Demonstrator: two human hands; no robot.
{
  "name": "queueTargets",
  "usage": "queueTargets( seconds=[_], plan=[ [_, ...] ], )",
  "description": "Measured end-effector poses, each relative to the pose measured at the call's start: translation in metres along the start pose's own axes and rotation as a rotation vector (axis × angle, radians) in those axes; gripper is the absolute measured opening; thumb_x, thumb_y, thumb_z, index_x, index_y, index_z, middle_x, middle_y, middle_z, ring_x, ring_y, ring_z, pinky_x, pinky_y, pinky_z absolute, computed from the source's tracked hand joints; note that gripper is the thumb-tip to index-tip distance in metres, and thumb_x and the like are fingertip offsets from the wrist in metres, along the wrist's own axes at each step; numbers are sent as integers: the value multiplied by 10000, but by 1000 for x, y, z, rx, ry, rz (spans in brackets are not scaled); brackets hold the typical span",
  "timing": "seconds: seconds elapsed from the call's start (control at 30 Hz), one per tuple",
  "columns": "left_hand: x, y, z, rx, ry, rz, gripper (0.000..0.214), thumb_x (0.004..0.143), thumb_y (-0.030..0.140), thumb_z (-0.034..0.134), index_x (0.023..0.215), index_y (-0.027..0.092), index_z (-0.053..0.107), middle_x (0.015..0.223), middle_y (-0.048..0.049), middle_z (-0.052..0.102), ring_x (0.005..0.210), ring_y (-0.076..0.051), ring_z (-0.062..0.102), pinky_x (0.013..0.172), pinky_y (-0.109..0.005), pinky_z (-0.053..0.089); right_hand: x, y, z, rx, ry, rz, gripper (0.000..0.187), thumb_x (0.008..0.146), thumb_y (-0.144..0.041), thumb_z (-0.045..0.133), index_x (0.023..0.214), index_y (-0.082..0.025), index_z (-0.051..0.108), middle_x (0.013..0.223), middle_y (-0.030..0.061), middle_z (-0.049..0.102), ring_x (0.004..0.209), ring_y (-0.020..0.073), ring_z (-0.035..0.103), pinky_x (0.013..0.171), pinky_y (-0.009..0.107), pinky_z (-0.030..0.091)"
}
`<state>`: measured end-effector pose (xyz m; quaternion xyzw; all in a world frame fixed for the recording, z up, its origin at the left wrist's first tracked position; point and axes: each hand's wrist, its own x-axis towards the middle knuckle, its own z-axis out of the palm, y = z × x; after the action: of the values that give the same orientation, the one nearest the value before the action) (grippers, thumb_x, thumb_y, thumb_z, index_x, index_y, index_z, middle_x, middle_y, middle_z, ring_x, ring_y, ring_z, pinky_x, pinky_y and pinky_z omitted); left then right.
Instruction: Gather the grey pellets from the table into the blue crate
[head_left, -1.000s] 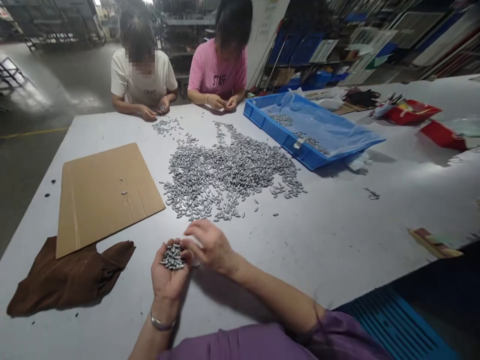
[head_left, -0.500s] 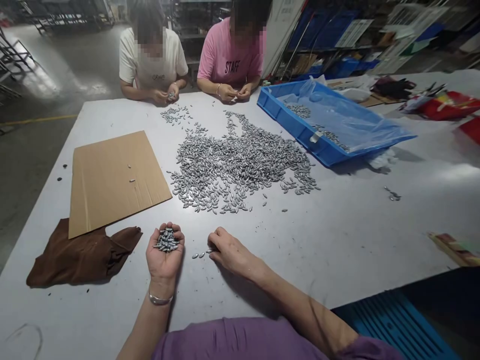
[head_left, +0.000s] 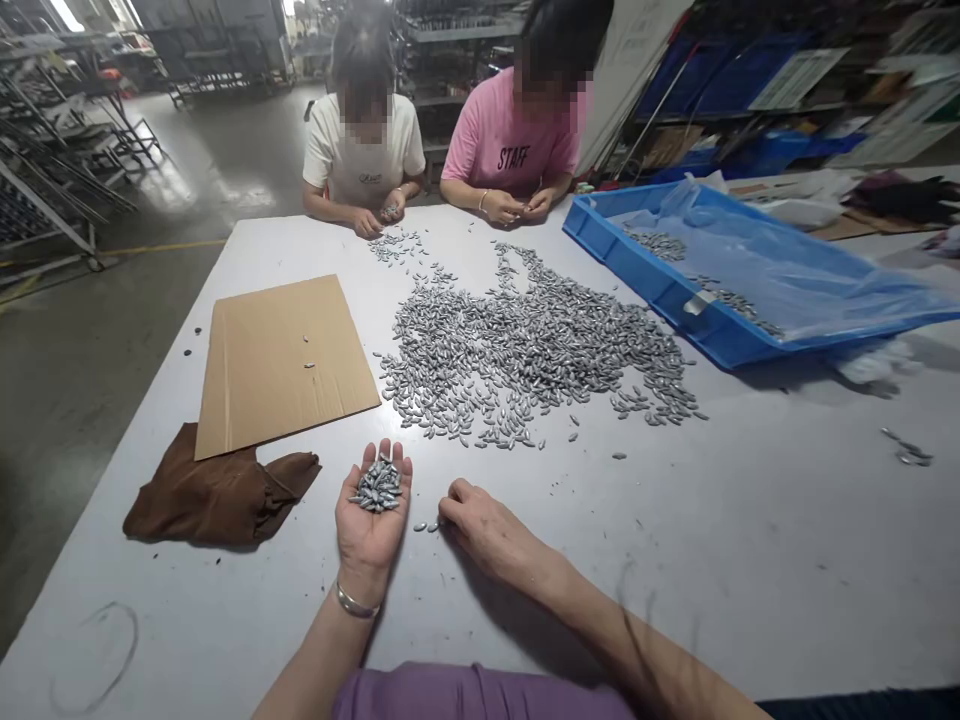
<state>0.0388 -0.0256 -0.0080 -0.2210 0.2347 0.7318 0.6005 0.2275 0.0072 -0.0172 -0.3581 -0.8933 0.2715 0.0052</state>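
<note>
My left hand [head_left: 370, 515] lies palm up on the grey table [head_left: 750, 560], cupping a small heap of grey metal pieces [head_left: 377, 486]. My right hand [head_left: 486, 528] rests knuckles up just to its right, fingers curled, fingertips beside two or three loose pieces [head_left: 425, 526] on the table. I cannot make out whether it pinches one. A large spread of the same grey pieces [head_left: 525, 350] covers the table's middle, beyond both hands.
A cardboard sheet [head_left: 285, 360] lies at the left over a brown cloth [head_left: 217, 495]. A blue tray [head_left: 667, 290] lined with plastic stands at the right. Two people sit at the far edge, a white sleeve [head_left: 315, 150] and a pink shirt [head_left: 502, 140], handling pieces.
My right hand left the heap in my left palm and dropped to the table beside it. A few loose pieces now lie by its fingertips. The view shifted left.
</note>
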Motion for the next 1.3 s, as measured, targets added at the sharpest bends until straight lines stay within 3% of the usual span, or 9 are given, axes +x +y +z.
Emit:
queueTargets(
  seconds=[0.43,0.7,0.9,1.03,1.13,1.3],
  plan=[
    [0,1,-1,-51,-15,-22,336,991,224,443,1207,159,692,1309,-161,683,1302,-310,595,1008,-491,544,-2,-9,4,-174,-57,-57,302,826,90,479,897,-185,582,954,75,605,806,196,511,639,306,285],
    [2,2,-5,-41,-35,-26,363,979,218,459,1279,181,659,1307,-159,685,1298,-300,599,1020,-496,534,5,-1,3,-52,-27,0,225,800,36,524,818,-184,565,889,38,600,772,159,508,658,275,318],
    [2,0,-3,-64,13,-35,322,978,211,464,1214,147,675,1267,-161,703,1287,-305,605,994,-479,552,6,8,1,45,41,42,176,905,-39,499,840,-178,584,879,31,568,741,141,508,671,257,352],
    [5,0,-5,-47,1,-42,313,979,215,465,1197,141,678,1260,-161,705,1281,-305,609,985,-470,558,3,-3,1,50,43,71,97,972,-160,536,909,-174,609,939,54,578,796,165,534,717,274,389],
    [6,1,-7,-44,-7,-27,321,980,222,460,1207,149,674,1270,-163,698,1272,-305,617,974,-469,565,2,-15,6,88,62,42,91,916,-231,669,937,-176,600,982,61,575,860,189,538,757,288,416],
    [7,6,-5,-35,-17,14,351,981,225,437,1244,163,662,1294,-173,683,1230,-308,645,937,-482,582,12,-28,12,63,51,-2,92,861,-132,673,910,-179,610,977,61,565,875,192,523,746,279,399]
  ],
)
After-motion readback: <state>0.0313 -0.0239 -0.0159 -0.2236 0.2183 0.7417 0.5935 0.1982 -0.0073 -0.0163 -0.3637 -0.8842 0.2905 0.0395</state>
